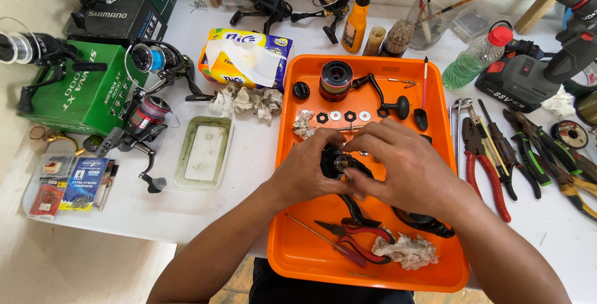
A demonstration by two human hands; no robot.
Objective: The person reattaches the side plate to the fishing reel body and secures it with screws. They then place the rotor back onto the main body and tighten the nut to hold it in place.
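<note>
Reel body (339, 162) between left hand (305, 170), right hand (401, 164)

Tray (298, 260) centre of table (186, 211); pliers (488, 164) right of tray; tissue pack (245, 58) behind-left.

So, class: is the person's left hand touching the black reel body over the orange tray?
Touching. The head view shows the left hand wrapped around the black reel body, its fingers pressed against it with no gap, above the orange tray.
</note>
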